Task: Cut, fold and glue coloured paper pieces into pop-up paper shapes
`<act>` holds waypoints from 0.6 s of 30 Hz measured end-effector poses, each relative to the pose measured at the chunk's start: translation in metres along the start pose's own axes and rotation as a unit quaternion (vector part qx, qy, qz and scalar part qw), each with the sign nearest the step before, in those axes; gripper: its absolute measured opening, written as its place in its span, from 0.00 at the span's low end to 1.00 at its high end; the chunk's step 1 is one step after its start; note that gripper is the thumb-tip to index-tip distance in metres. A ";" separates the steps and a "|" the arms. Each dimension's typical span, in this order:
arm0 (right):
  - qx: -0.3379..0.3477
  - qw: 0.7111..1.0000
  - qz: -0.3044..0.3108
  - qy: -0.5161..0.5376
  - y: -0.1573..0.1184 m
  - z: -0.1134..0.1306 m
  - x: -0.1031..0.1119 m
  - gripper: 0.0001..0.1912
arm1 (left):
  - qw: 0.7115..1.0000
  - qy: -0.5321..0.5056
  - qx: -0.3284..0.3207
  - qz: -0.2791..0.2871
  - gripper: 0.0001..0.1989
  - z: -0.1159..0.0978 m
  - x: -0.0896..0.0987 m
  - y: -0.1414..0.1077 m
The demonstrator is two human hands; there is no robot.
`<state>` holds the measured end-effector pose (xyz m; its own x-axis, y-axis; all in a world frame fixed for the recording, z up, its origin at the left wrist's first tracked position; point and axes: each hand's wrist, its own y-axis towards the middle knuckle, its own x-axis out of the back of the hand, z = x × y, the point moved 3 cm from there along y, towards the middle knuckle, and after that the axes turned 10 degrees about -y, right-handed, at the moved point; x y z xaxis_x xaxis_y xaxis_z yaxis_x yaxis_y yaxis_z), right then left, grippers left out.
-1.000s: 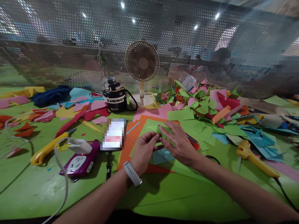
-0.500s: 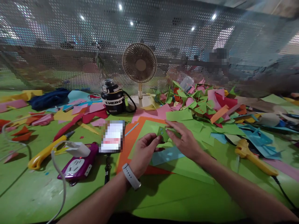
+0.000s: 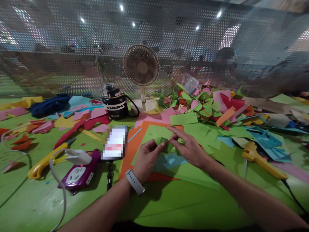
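Green table [image 3: 173,204], scraps all over. The right hand [image 3: 190,149] just closed in on the left hand [image 3: 147,157], so both meet at the small green paper [image 3: 164,140]. Left fingers clamp it; can't tell if the right ones do.

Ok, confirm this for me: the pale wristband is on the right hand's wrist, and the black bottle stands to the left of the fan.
The head view shows the pale wristband on the wrist of the left hand, not the right. The black bottle stands to the left of the fan.
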<state>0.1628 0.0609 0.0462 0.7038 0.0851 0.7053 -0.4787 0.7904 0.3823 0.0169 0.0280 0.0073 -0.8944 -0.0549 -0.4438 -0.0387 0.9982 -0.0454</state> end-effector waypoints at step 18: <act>-0.065 0.988 -0.124 -0.063 0.001 -0.002 0.052 0.15 | 0.999 -0.003 0.051 -0.006 0.17 -0.006 0.006 0.006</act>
<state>0.2000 0.0677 0.0821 0.7165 -0.1910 0.6710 -0.2218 0.8496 0.4786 0.0082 0.0341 0.0099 -0.8918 -0.0678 -0.4473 -0.0042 0.9899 -0.1415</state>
